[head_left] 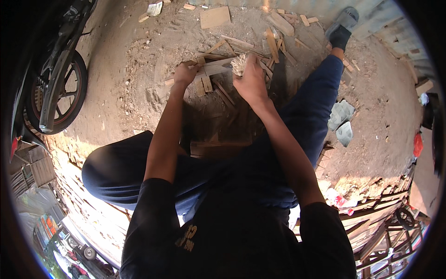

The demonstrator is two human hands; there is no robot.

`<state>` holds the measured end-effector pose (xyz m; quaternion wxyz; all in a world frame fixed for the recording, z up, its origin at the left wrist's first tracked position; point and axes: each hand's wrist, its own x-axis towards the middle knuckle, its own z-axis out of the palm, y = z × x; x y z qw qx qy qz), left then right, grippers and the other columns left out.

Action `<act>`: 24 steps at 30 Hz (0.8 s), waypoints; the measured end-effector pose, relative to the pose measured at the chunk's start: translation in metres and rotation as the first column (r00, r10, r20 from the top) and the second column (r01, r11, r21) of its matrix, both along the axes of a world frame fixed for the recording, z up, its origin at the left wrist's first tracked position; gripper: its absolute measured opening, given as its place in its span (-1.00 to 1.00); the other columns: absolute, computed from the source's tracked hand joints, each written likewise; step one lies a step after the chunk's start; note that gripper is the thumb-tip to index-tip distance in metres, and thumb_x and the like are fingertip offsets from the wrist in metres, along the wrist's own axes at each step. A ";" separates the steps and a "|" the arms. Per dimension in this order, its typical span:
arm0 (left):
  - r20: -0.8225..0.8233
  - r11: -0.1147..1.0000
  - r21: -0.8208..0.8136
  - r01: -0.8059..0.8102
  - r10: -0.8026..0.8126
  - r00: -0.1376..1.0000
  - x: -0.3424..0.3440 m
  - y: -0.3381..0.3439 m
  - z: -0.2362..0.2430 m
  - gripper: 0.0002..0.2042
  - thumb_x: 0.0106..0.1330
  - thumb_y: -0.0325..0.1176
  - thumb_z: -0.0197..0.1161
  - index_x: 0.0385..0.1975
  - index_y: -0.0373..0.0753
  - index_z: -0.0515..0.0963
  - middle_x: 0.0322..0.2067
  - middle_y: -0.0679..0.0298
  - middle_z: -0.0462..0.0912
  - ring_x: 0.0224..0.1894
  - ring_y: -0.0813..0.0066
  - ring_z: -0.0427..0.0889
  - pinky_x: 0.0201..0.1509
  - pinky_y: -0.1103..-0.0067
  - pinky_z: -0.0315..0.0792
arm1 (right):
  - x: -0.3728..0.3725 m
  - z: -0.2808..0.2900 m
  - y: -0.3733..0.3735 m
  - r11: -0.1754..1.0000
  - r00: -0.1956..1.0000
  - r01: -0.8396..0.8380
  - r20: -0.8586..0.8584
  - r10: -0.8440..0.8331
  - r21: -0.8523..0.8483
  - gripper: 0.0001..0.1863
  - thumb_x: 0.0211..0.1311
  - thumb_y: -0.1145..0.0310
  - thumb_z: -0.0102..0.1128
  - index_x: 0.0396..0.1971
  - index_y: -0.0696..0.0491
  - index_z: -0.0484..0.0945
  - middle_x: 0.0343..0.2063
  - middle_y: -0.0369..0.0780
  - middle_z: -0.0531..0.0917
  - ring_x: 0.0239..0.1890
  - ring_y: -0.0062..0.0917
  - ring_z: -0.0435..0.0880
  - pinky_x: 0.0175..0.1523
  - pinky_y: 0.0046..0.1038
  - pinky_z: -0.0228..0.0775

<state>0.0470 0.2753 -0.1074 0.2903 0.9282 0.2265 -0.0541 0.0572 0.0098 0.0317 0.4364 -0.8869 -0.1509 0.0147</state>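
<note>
A light wooden board (215,69) runs across the ground in front of me, between my two hands. My left hand (186,73) is closed on its left end, with the fingers curled over the wood. At the other end, my right hand (252,83) grips a pale, bristly tuft (239,64) that looks like a brush head or a bunch of fibres; its exact kind is unclear. The tuft is against or just above the board; which of these, I cannot tell. Small wood blocks (203,86) lie beneath the board, near my left hand.
Several wood offcuts (272,45) are scattered on the dirt ground ahead. A flat wood piece (215,17) lies farther off. My outstretched leg (316,100) is on the right, beside grey crumpled scraps (342,116). A motorcycle wheel (65,93) stands at left, and a corrugated wall (306,7) behind.
</note>
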 end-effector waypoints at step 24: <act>-0.291 0.986 -0.121 0.117 -0.148 0.945 0.043 0.002 0.021 -0.47 0.12 0.12 0.24 -0.40 -0.36 0.68 -0.50 0.05 0.66 -0.37 0.29 0.63 -0.18 0.39 0.45 | 0.032 -0.015 -0.008 0.993 0.995 -0.089 -0.060 0.085 -0.074 -0.46 -0.09 0.49 0.33 -0.10 0.24 0.26 -0.14 0.16 0.47 -0.02 0.09 0.45 0.01 -0.09 0.34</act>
